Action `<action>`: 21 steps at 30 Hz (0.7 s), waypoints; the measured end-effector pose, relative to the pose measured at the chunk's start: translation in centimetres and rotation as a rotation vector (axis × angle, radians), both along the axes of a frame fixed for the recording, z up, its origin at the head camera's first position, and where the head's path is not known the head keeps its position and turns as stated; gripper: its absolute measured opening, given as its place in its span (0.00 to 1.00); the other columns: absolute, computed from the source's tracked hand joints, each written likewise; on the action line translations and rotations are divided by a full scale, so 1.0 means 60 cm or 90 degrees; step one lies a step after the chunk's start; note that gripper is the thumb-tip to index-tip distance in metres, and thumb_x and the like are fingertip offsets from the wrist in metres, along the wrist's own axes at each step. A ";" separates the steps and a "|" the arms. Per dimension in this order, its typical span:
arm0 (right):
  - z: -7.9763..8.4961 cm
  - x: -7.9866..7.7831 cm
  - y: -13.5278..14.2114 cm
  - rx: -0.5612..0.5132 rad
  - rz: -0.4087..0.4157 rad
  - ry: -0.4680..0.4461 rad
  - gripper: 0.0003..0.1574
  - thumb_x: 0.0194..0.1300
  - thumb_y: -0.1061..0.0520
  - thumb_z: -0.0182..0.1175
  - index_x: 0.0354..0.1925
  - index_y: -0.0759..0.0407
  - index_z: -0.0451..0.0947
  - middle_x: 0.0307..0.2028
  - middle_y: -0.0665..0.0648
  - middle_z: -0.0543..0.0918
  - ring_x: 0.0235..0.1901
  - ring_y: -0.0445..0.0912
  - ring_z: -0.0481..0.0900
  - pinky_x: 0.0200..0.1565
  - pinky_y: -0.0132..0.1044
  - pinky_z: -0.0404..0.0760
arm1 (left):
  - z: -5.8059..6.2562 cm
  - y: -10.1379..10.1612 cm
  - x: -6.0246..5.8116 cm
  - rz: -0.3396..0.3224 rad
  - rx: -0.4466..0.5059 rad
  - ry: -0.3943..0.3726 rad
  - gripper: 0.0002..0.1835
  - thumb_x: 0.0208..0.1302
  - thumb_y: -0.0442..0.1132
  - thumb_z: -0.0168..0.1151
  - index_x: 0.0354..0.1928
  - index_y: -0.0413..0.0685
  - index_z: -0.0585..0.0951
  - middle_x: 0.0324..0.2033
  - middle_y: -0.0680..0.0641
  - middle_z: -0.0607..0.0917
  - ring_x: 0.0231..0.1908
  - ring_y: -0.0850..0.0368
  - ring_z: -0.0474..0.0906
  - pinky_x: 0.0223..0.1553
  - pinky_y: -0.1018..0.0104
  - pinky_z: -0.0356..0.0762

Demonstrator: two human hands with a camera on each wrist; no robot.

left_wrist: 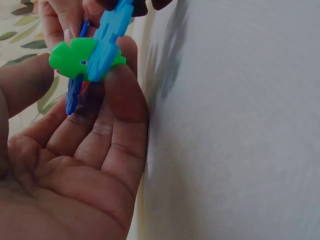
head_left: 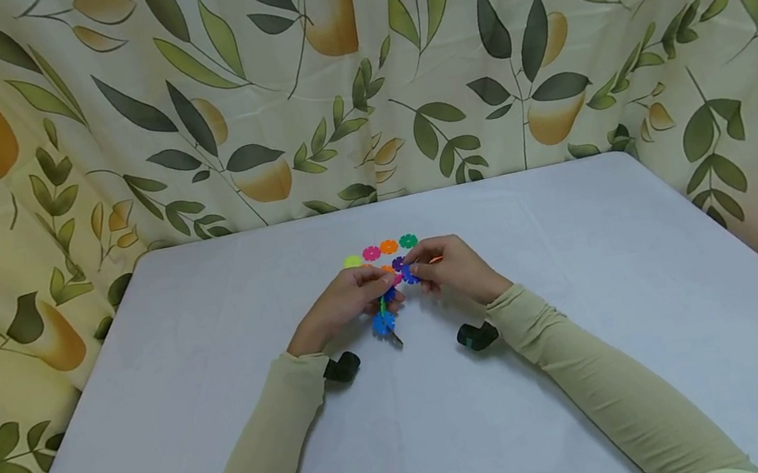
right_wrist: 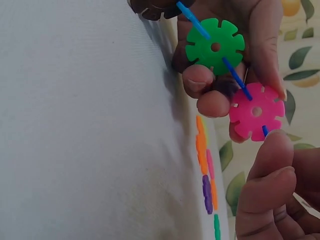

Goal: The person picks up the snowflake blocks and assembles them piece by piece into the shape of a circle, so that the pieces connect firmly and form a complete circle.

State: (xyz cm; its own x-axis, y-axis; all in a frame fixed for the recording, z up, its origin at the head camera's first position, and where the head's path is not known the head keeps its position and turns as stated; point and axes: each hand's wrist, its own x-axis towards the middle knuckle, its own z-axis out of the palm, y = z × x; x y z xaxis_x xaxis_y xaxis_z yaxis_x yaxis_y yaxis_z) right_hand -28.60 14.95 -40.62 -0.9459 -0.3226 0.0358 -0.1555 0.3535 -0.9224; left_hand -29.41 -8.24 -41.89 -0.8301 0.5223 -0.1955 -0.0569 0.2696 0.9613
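Notched plastic discs joined edge to edge make a short chain between the hands. My left hand [head_left: 347,297] holds this chain near its pink disc [right_wrist: 271,111], green disc [right_wrist: 227,37] and dark blue disc [right_wrist: 235,77]. A light blue disc [head_left: 383,323] and a brown disc [right_wrist: 159,11] hang at the chain's near end. My right hand [head_left: 459,266] pinches another blue disc [head_left: 410,274] between thumb and finger. In the right wrist view this blue disc's edge touches the pink disc's rim at a slot; how deep it sits is hidden by the fingertips.
Loose discs lie just beyond the hands: yellow-green [head_left: 352,261], pink [head_left: 371,253], orange [head_left: 388,247], green [head_left: 408,241] and purple [head_left: 399,263]. A white cloth covers the table [head_left: 235,456]. Behind hangs a leaf-patterned curtain [head_left: 359,122]. Dark devices [head_left: 343,367] sit at both wrists.
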 end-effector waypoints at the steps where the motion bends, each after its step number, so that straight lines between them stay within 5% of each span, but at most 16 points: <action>1: 0.000 0.000 0.000 -0.003 0.003 0.001 0.13 0.77 0.69 0.62 0.55 0.75 0.83 0.35 0.66 0.85 0.25 0.46 0.79 0.29 0.31 0.81 | 0.000 0.001 0.001 0.002 0.000 0.000 0.18 0.84 0.45 0.57 0.59 0.37 0.83 0.46 0.44 0.92 0.48 0.51 0.87 0.47 0.64 0.80; 21: -0.017 0.001 -0.016 -0.057 -0.004 -0.025 0.09 0.75 0.72 0.62 0.50 0.77 0.83 0.31 0.62 0.83 0.21 0.44 0.77 0.24 0.30 0.78 | -0.007 0.008 0.000 0.052 -0.017 0.016 0.14 0.83 0.37 0.58 0.57 0.33 0.83 0.40 0.41 0.92 0.38 0.52 0.88 0.45 0.65 0.83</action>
